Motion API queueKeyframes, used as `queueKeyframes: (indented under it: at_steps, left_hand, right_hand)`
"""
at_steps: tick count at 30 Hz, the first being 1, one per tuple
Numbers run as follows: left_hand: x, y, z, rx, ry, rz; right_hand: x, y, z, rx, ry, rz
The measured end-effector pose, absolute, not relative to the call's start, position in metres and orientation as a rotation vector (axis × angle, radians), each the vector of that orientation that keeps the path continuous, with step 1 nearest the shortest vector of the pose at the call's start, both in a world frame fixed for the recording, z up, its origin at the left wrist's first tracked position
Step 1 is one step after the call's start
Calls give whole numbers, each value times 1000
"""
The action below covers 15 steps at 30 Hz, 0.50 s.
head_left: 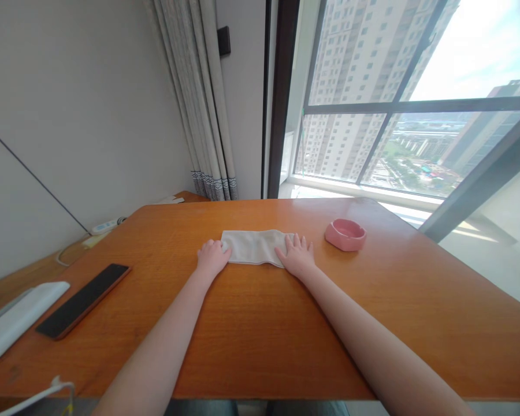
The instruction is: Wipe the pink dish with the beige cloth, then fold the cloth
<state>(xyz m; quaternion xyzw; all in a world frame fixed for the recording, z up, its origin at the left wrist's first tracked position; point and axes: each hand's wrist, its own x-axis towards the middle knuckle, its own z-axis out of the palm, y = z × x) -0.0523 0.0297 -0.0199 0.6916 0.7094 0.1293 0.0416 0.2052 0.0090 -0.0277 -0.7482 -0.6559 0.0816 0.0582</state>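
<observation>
A white folded cloth (253, 247) lies flat as a long rectangle near the middle of the wooden table (260, 323). At its left end rests my left hand (212, 257), palm down, the thumb stretched out onto the cloth's edge. My right hand (298, 255) lies on the right end with fingers spread, pressing that part against the tabletop. Neither hand lifts the cloth. Just beyond my right hand stands a pink bowl-like dish (345, 234) with an angular outside and a round hollow.
To the left lie a long black-topped slab (84, 300) and a white device (23, 315). A white cable (47, 396) crosses the near left corner. A power strip (105, 226) is by the wall. Behind are a grey curtain (203, 104) and large windows (351, 144).
</observation>
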Motion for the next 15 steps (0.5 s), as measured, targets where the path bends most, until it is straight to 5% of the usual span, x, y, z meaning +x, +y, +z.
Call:
queueKeyframes:
  at_steps: [15]
  left_hand:
    - [-68,51,-27,1163,1865,1538]
  right_hand:
    - [201,4,-23,-1722,-2332,298]
